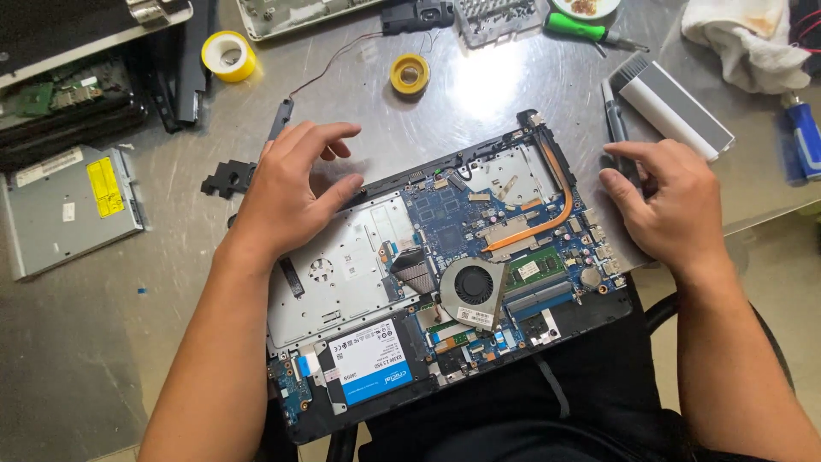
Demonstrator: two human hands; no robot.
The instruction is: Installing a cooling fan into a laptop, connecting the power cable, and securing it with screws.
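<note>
The left hand (295, 184), fingers spread, rests on the far-left rim of the opened laptop (445, 274); the right hand (667, 201), loosely curled, empty, touches its right edge. The laptop overhangs the bench (479, 85) toward the lap, so an uneven push could tip it or flex the bare board.

Two rolls of yellow tape lie on the metal worktop (128, 282): a larger roll (228, 56) at upper left and a smaller roll (410, 74) near the middle. A silver optical drive (73, 208) rests at far left. A green-handled screwdriver (586, 30), a crumpled white cloth (748, 43) and a blue lighter (804, 135) sit at upper right.
</note>
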